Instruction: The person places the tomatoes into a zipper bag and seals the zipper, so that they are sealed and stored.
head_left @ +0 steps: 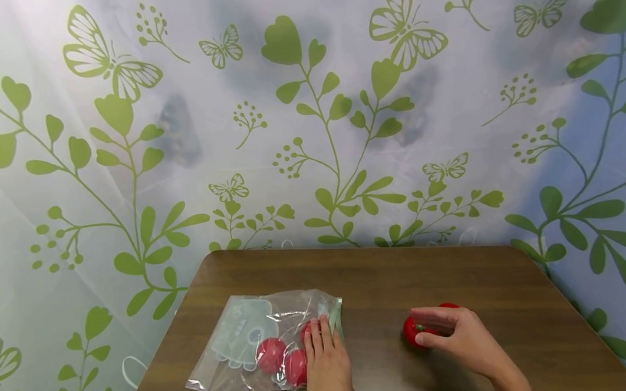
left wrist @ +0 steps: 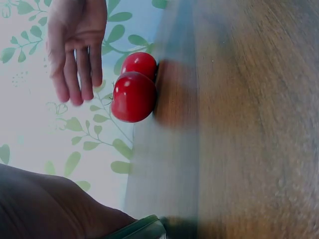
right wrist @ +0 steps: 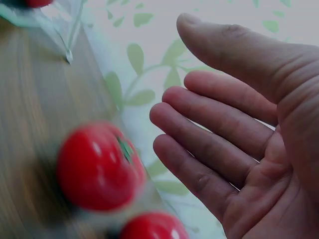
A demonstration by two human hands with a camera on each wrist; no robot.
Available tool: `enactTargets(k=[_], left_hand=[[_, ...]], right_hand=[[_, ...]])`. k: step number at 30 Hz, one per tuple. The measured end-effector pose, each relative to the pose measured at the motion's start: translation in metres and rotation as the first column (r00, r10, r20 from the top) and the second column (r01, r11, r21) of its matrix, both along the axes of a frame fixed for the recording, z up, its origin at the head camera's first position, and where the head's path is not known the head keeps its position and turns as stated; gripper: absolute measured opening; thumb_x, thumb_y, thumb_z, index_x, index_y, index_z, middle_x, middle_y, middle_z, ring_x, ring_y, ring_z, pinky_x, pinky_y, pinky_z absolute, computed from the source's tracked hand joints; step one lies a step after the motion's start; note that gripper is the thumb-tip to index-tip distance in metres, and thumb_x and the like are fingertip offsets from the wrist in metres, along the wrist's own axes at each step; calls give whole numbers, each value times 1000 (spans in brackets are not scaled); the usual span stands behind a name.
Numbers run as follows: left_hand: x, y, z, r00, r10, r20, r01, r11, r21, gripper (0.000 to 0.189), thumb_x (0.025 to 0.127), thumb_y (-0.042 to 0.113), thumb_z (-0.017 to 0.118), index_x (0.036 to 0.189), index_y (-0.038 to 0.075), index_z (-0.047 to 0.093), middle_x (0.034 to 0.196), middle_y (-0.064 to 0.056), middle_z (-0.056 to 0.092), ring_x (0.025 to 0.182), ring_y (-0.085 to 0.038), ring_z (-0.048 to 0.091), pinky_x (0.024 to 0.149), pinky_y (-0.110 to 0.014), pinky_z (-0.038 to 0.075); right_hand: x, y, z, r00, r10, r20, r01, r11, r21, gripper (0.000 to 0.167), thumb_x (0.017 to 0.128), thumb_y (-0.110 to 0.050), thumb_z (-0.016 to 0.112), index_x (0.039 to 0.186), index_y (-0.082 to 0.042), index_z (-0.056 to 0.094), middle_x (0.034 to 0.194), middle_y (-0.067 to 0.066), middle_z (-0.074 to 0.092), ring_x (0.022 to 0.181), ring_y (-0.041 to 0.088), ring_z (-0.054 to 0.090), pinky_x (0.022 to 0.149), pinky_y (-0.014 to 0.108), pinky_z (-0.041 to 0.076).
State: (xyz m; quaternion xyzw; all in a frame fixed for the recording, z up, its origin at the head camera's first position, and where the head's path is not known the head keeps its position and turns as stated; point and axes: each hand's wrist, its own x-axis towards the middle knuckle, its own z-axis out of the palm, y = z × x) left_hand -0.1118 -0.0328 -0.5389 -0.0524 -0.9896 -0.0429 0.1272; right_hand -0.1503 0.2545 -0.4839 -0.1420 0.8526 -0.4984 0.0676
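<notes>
Filling the lower part of the head view, a brown wood-grain table point(head_left: 377, 281) with rounded far corners stands against a pale curtain point(head_left: 306, 118) printed with green leaves, sprigs and butterflies. The curtain spans the whole background, whitish on the left and centre, bluer toward the right.

On the table's left half lies a clear zip bag point(head_left: 234, 383), its green zip strip point(head_left: 337, 315) along the right end. Through the plastic show a pale green scalloped panel point(head_left: 242, 322) and three round red items point(head_left: 271, 356) resembling tomatoes, the rightmost partly covered by fingers.

The left hand point(head_left: 328, 361) rests on the bag's right end, beside the zip strip, its fingers straight and close together, pressing lightly rather than clenching.

On the right side of the table, two glossy red tomatoes sit next to each other: a nearer tomato point(head_left: 411, 332) with a green stem top, and a farther tomato point(head_left: 449, 305) partly hidden. The right hand point(head_left: 472, 339) hangs above them, unclasped and holding nothing. Its thumb stands wide of four loosely extended fingers, and both wrist views show it apart from the fruit.
</notes>
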Motion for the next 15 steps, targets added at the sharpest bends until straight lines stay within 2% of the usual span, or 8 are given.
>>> enactTargets(k=[4,15], left_hand=[[0,0,-1,1000,1,21,-1,1000,-3,100,56,21,103,146,-1,64,164,-27,49,154,-48,46,128,-59,38],[-2,0,3,996,0,90,-1,1000,20,102,58,18,103,149,-1,61,167,-26,46,157,-49,42,130,-60,35]], right_hand=[[7,21,3,1000,-14,23,14,1000,-6,52,99,-24,83,143,-1,69,140,21,74,119,14,78,90,19,61],[14,62,3,993,-121,-12,121,985,125,54,97,-28,86,143,-4,70,142,19,73,114,-1,74,87,19,61]])
